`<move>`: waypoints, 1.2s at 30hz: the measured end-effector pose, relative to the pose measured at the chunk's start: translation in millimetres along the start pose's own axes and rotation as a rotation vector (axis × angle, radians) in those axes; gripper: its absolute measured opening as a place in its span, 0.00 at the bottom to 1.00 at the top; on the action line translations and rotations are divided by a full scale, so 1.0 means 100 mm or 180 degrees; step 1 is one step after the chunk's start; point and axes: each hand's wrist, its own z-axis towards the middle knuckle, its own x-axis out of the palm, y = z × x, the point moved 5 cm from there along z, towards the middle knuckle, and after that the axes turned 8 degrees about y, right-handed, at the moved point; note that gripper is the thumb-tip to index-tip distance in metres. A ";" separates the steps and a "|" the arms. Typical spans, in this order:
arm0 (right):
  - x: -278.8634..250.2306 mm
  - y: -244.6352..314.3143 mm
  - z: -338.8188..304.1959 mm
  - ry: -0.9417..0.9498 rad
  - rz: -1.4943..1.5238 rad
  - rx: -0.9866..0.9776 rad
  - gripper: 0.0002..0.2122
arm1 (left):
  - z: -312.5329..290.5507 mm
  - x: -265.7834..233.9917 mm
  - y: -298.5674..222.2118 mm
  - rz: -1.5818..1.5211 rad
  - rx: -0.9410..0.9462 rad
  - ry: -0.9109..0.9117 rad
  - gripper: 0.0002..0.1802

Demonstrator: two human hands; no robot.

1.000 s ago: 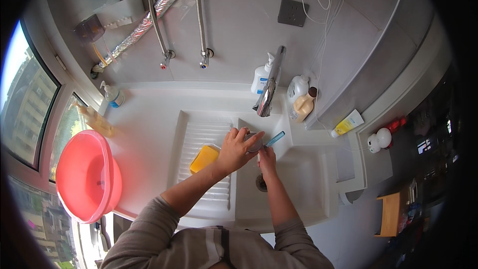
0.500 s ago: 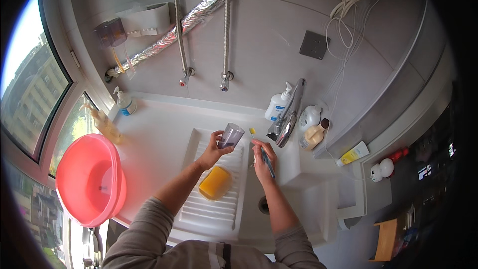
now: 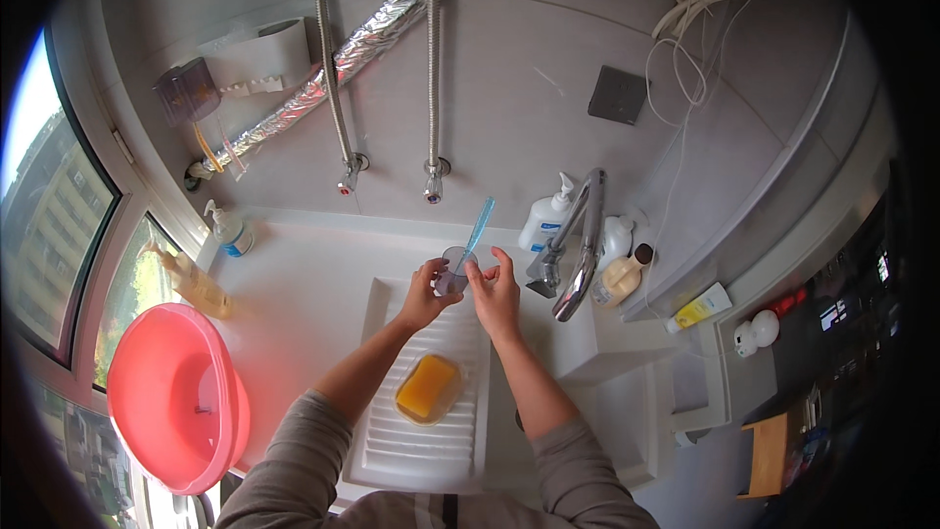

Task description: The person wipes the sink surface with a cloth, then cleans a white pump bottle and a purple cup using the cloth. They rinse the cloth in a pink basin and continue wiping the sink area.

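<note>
My left hand [image 3: 422, 302] is closed round a clear greyish plastic cup [image 3: 452, 280] above the ridged washboard. Out of the cup leans a toothbrush [image 3: 478, 224], its translucent blue handle upward; its head is hidden. Close on the cup's right is my right hand [image 3: 495, 300], thumb and forefinger apart, the thumb at the cup's side. Whether it presses the cup is hard to see. Below my hands a yellow-orange sponge or soap bar [image 3: 428, 386] rests in a clear dish [image 3: 451, 400] on the white washboard [image 3: 416, 451].
At the left stands a pink basin [image 3: 238, 402], with a pump bottle [image 3: 232, 232] and an amber bottle [image 3: 201, 286] behind it. A chrome faucet [image 3: 586, 250] rises at the right beside a white pump bottle [image 3: 543, 220], a beige bottle [image 3: 621, 279] and a yellow-white tube [image 3: 699, 307].
The toothbrush has left my right hand's grip and now stands in the cup, handle up. My right hand has moved left to the cup. The view has shifted slightly.
</note>
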 end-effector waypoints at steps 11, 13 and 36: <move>-0.04 -1.04 -0.87 0.0523 0.0514 0.0869 0.22 | 1.07 0.45 -0.05 0.0693 0.0083 -0.0473 0.35; -0.13 -1.06 -1.08 0.0515 0.0310 0.1026 0.21 | 1.16 0.52 -0.01 0.0816 -0.0085 -0.0484 0.34; -0.35 -0.99 -1.59 0.0621 0.1037 0.1608 0.15 | 0.98 0.49 0.05 0.1287 -0.0164 -0.0067 0.42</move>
